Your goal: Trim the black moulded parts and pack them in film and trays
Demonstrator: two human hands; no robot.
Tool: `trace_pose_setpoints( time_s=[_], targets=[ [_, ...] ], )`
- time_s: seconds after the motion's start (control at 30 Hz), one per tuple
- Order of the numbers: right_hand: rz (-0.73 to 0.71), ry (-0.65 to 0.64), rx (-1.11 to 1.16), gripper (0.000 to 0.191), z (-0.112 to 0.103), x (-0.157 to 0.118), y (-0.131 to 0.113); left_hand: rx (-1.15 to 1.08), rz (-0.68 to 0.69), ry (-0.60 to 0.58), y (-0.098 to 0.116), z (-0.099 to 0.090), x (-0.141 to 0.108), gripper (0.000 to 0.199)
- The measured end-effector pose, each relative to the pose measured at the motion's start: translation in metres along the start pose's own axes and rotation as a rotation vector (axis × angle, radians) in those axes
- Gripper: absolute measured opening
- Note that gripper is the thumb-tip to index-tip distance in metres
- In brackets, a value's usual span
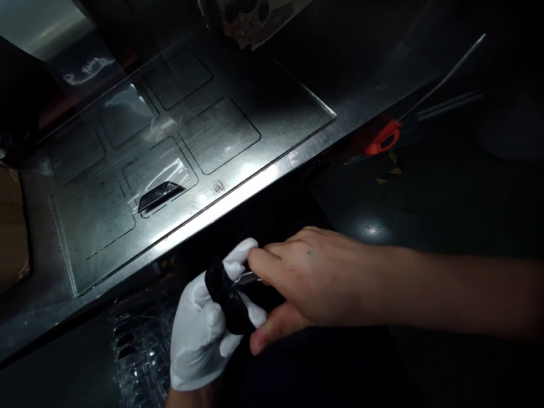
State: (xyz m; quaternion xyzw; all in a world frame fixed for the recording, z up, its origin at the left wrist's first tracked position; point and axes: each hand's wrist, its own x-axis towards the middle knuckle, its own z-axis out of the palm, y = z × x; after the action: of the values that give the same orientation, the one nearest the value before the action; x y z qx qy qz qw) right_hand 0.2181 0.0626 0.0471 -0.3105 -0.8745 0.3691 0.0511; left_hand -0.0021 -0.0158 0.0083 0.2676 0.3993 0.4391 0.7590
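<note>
In the head view, your white-gloved left hand [199, 334] has its grip closed on a curved glossy black part [227, 297], before the grey metal bench [238, 199]. Your bare right hand [297, 277] holds a slim metal tool [247, 278] against it, fingers hiding the tool's rear. Around you: a black piece in clear film [160, 195], a brown cardboard box [12, 226], a red plastic handle [385, 137].

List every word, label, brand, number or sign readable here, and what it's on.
No readable words, brands or numbers.
Small mark on the outlined plate: too unclear to read.
Black part in the gloved left hand: no lettering visible.
Yellow-and-black striped marking, right: no legible text.
</note>
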Motion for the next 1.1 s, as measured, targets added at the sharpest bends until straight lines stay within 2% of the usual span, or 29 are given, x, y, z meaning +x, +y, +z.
trace_pose_setpoints(
  time_s=[0.3, 0.43, 0.6, 0.83, 0.9, 1.0, 1.07, 1.1],
  targets=[
    [0.034, -0.001, -0.017, 0.066, 0.002, 0.001, -0.001, 0.049, -0.023, 0.013, 0.001, 0.002, 0.003, 0.058],
    [0.052, -0.028, -0.008, 0.065, 0.001, 0.002, -0.001, 0.011, -0.003, 0.01, 0.0, 0.004, 0.004, 0.05],
    [0.058, -0.019, -0.018, 0.067, 0.004, 0.0, 0.002, 0.025, -0.018, 0.019, 0.001, 0.008, 0.006, 0.056],
    [0.048, 0.007, -0.002, 0.066, 0.011, -0.004, 0.016, -0.008, -0.046, 0.0, 0.001, 0.019, 0.017, 0.047],
    [0.058, -0.011, 0.086, 0.066, 0.01, -0.008, 0.023, -0.008, -0.036, 0.012, -0.002, 0.023, 0.021, 0.041],
    [0.04, -0.003, 0.39, 0.062, 0.002, -0.021, 0.037, -0.003, -0.012, 0.055, -0.007, 0.027, 0.027, 0.037],
    [0.032, 0.078, 0.519, 0.05, -0.005, -0.031, 0.049, 0.026, 0.002, 0.083, -0.008, 0.028, 0.031, 0.038],
    [0.051, 0.161, 0.489, 0.045, -0.007, -0.036, 0.055, 0.044, 0.005, 0.093, -0.009, 0.029, 0.032, 0.037]
  ],
)
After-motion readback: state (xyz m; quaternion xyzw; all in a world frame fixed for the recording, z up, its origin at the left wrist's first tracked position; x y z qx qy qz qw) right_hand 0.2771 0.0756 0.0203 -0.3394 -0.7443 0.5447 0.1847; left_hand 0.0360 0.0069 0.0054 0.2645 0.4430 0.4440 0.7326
